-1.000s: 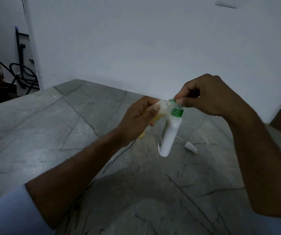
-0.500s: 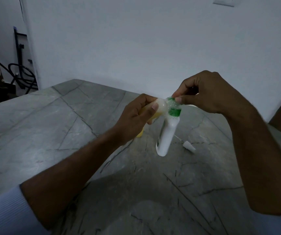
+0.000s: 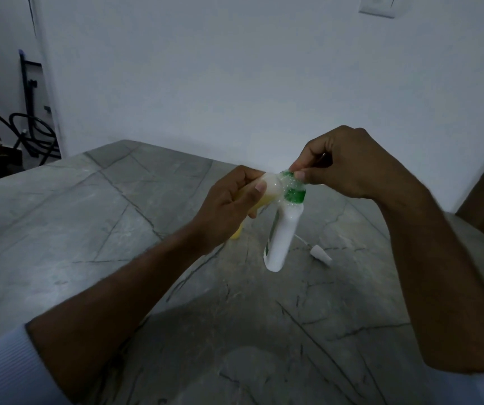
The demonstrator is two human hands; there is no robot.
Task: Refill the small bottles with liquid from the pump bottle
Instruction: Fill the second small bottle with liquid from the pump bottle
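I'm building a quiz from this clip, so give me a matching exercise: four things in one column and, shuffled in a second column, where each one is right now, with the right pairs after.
Things:
1. white bottle with green collar
2. yellow bottle
3. white pump piece
4. wall plate

Places:
A. lying on the grey stone table
B. gripped in the left hand, tilted toward the other bottle's neck
C. high on the white wall
D. hanging above the table, pinched at its top by the right hand

Pairs: 1-D, 2-B, 3-A, 4-C
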